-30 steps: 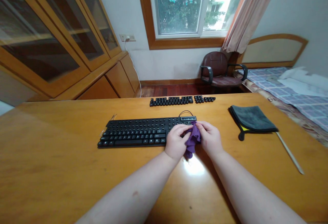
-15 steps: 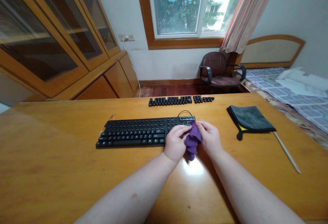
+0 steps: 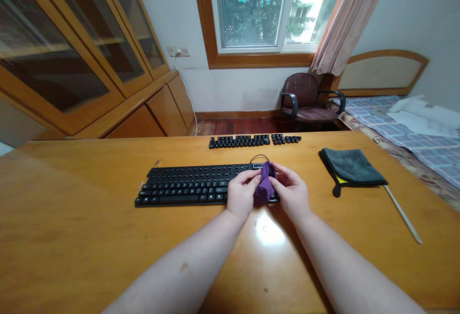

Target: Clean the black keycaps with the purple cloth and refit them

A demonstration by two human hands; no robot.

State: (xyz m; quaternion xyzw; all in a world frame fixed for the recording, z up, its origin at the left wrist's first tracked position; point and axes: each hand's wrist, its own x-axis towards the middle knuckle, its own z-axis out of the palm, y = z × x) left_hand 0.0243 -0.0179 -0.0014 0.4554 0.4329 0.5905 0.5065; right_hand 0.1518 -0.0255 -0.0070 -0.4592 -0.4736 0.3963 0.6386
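A small purple cloth (image 3: 264,187) is bunched between my two hands over the right end of a black keyboard (image 3: 190,185). My left hand (image 3: 240,195) pinches its left side with closed fingers. My right hand (image 3: 292,190) grips its right side, fingers curled round it. The keyboard lies flat on the wooden desk (image 3: 89,218), and my hands hide its right end. Behind it, a row of loose black keycaps (image 3: 251,140) lies near the far edge of the desk.
A folded grey cloth with a yellow edge (image 3: 351,170) lies at the right of the desk, with a thin pale stick (image 3: 401,213) beside it. Past the desk stand a brown armchair (image 3: 305,98), a bed (image 3: 413,127) and glass-door wooden cabinets (image 3: 79,55).
Both hands have moved a little away from me and up, carrying the purple cloth from the keyboard's front right corner onto its right end.
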